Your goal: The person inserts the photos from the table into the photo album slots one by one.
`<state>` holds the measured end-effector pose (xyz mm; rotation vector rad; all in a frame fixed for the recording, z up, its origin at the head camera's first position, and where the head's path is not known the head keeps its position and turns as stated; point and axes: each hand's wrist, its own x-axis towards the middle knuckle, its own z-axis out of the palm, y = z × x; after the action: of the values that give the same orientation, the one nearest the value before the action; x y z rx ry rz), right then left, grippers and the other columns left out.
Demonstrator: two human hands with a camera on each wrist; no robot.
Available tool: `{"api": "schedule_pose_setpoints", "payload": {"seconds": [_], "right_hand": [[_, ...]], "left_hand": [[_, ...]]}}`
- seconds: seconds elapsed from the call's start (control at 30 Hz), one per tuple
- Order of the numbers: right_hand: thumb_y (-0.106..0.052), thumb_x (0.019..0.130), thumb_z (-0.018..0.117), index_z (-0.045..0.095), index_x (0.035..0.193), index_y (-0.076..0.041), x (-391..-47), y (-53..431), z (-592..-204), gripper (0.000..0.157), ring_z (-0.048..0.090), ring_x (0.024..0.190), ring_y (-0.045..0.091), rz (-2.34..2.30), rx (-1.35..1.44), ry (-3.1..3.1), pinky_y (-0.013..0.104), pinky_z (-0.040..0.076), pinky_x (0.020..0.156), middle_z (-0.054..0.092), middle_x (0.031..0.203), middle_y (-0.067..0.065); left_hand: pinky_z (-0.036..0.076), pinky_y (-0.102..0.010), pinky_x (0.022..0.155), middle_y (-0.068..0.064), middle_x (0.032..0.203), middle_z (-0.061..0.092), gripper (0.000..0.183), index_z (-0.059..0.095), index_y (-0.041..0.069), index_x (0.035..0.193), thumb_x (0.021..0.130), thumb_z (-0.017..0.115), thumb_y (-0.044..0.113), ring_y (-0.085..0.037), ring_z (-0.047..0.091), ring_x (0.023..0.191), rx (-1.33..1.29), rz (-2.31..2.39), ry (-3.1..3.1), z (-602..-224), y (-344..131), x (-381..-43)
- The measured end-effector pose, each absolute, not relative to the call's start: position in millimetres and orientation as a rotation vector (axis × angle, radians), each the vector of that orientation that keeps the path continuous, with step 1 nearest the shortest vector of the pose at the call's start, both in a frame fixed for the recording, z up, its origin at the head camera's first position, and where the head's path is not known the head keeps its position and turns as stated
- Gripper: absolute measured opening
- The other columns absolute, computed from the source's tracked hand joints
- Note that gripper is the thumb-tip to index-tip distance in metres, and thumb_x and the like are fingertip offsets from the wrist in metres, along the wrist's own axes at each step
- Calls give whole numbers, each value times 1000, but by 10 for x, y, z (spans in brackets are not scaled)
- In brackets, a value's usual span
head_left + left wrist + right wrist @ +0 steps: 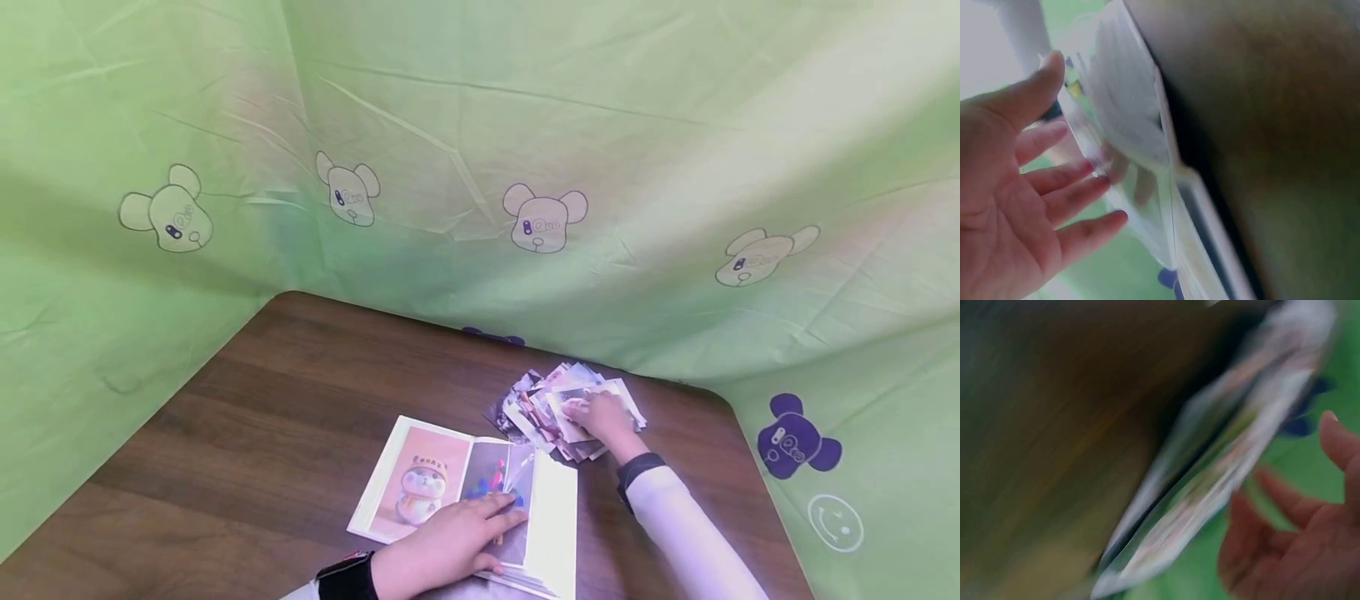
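A photo album [553, 521] lies spread on the table, with a pink picture of a capped cartoon figure [422, 483] on its left page. My left hand [450, 546] rests on the right-hand part, fingers spread over a picture in a glossy clear sleeve [525, 467]. In the left wrist view its fingertips lie right at the transparent sheet [1125, 94]. Beyond the album is a loose heap of printed photos [528, 412]. My right hand [606, 417] is over the heap's right side. In the blurred right wrist view its fingers are loosely bent at the edge of the photos [1210, 487], thumb apart.
The brown wooden table [247, 442] has rounded far corners, and the heap lies close to its back edge. Green fabric [420, 100] with bear-head prints hangs around the table's back and sides.
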<state>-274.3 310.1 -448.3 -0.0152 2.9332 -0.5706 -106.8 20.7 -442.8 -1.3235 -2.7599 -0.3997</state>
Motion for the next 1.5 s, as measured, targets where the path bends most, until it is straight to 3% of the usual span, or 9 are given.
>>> {"api": "schedule_pose_setpoints", "payload": {"seconds": [0.33,0.6,0.7,0.8,0.93,1.07,1.2,1.33,1.5], "right_hand": [[-60,88,68,22,147,26,-2691,3506,-4606,114,24,136,60,-494,401,2772,76,32,109,21,150,49],[-59,82,74,4,151,22,-2764,3612,-4555,128,11,142,64,-557,522,2711,83,20,112,6,154,50],[-55,79,80,7,151,19,-2761,3566,-4562,127,15,140,63,-541,526,2798,83,21,112,12,151,49],[-48,76,86,9,151,15,-2754,3485,-4576,125,20,139,61,-536,508,2918,83,22,110,19,149,47],[-38,75,89,12,156,6,-2742,3370,-4585,120,26,136,60,-539,470,3032,83,27,108,27,146,44],[-29,76,89,17,158,-6,-2731,3294,-4615,111,32,131,59,-566,411,3099,78,38,102,30,141,42],[-9,84,79,16,162,-9,-2714,3269,-4681,100,48,121,59,-731,321,3140,70,49,94,39,137,41],[7,85,69,16,158,8,-2724,3307,-4690,90,64,92,45,-1067,296,3102,52,57,81,61,109,34],[-7,88,71,61,89,11,-2780,3414,-4578,21,50,63,17,-1104,231,2973,28,42,61,52,61,1]], "left_hand": [[59,-41,100,-12,148,61,52,55,14,148,98,65,24,-27,65,130,-1085,-724,-2793,-4355,-5,-994],[50,-30,55,-13,91,79,60,62,11,139,81,77,4,-17,67,64,-334,-1036,-2609,-4286,-274,-1023],[49,-35,54,-14,95,75,68,58,13,142,79,83,8,-24,67,71,-217,-870,-2799,-4308,-476,-1087],[57,-50,71,-23,120,68,75,57,10,143,75,88,13,-38,68,103,-241,-643,-2988,-4381,-616,-1141],[50,-68,97,-28,148,51,72,60,7,140,75,88,17,-47,51,136,-441,-637,-3109,-4471,-641,-1214],[44,-67,109,-21,160,43,70,60,7,141,77,85,16,-42,42,148,-661,-675,-3156,-4490,-536,-1306],[49,-64,104,-15,159,47,72,61,7,140,72,87,10,-38,44,147,-716,-564,-3193,-4506,-430,-1351],[59,-50,88,-13,150,57,71,64,7,135,68,88,7,-35,54,139,-707,-465,-3197,-4541,-387,-1337],[59,-50,88,-14,144,63,66,65,6,132,69,86,9,-34,60,134,-745,-448,-3147,-4565,-377,-1327]]}}
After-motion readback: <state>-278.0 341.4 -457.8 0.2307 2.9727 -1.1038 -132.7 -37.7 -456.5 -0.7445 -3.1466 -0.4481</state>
